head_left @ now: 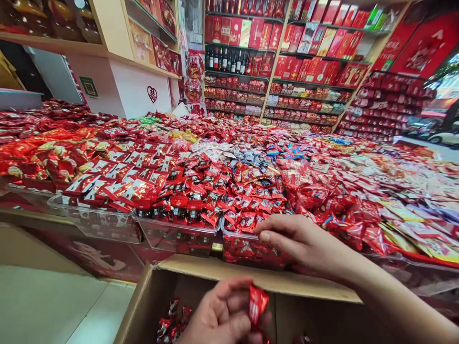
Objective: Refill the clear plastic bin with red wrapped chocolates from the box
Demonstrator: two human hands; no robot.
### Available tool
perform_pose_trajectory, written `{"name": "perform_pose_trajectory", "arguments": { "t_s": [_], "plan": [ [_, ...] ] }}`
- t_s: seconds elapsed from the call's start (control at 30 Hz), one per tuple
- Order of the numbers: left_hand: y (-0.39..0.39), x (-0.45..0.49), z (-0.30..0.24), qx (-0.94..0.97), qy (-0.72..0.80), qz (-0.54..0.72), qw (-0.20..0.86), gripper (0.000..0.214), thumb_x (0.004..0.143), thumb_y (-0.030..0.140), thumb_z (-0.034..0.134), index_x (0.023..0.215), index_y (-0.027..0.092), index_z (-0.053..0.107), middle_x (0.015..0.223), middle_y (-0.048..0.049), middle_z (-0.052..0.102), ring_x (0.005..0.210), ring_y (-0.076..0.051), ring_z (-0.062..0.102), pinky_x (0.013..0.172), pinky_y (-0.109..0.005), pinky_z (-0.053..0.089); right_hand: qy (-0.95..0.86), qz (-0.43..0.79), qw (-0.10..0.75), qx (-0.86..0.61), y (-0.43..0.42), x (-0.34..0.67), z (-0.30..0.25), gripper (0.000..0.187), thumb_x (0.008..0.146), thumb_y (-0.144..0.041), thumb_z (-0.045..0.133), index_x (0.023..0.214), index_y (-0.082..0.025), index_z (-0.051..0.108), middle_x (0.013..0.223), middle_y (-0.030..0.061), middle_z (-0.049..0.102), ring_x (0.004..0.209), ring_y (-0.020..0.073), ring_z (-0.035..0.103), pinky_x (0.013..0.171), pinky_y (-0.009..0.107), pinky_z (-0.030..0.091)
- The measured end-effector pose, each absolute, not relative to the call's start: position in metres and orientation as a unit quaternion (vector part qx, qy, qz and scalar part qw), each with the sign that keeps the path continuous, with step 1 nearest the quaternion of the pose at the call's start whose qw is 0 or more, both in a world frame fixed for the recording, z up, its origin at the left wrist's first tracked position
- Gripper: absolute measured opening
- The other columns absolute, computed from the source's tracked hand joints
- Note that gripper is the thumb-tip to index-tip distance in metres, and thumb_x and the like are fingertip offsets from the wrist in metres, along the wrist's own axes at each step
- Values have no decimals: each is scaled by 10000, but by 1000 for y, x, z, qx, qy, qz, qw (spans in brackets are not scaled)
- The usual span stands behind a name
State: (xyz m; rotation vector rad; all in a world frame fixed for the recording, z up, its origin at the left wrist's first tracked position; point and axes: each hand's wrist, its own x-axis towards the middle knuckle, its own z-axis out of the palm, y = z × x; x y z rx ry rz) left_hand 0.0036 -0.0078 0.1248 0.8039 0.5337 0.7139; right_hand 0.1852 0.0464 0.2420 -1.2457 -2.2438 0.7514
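My left hand (220, 317) is over the open cardboard box (134, 306), its fingers closed around a red wrapped candy (257, 303). Above the box's far side, my right hand (292, 239) reaches in from the right. Its fingers are stretched out over the front of a clear plastic bin (238, 246) of red candies (247, 220), with the fingertips near the rim. I see nothing held in that hand, though its underside is hidden. Several red wrapped candies (170, 322) lie at the bottom of the box, partly covered by my left hand.
More clear bins, such as one with red and black candy packets (179, 234), line the counter's front edge. Heaped sweets extend behind them. Shelves (265, 52) with boxes and bottles stand at the back. A white pillar (136, 91) rises at left, above the tiled floor (53, 301).
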Motion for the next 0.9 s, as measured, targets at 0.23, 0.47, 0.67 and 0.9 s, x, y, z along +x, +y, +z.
{"name": "perform_pose_trajectory", "arguments": {
  "t_s": [0.23, 0.47, 0.67, 0.9],
  "plan": [
    [2, 19, 161, 387, 269, 443, 763, 395, 724, 154, 515, 1064, 240, 334, 934, -58, 594, 841, -169, 568, 671, -270, 465, -774, 342, 269, -461, 19, 178, 208, 161, 726, -333, 490, 723, -196, 575, 679, 10, 578, 639, 122, 518, 582, 228, 408],
    [4, 14, 167, 350, 324, 441, 761, 165, 742, 228, 486, 900, 185, 503, 870, -42, 607, 734, -122, 565, 626, -229, 449, -776, 316, 411, -359, 8, 176, 189, 159, 732, -166, 487, 804, -250, 603, 799, 29, 567, 744, 131, 532, 649, 252, 429],
    [7, 14, 168, 442, 368, 522, 630, 235, 637, 150, 604, 852, 190, 520, 822, -7, 604, 801, -110, 534, 727, -193, 427, -622, 473, 470, -411, -5, 174, 182, 187, 740, -227, 486, 925, -249, 506, 726, 8, 542, 605, 111, 543, 560, 248, 454],
    [4, 20, 163, 424, 351, 507, 664, 167, 657, 158, 586, 801, 200, 513, 803, 20, 560, 782, -87, 513, 704, -163, 424, -518, 539, 523, -410, -1, 164, 170, 218, 679, -251, 570, 853, -201, 448, 703, -8, 510, 581, 89, 515, 532, 228, 456]
  ]
}}
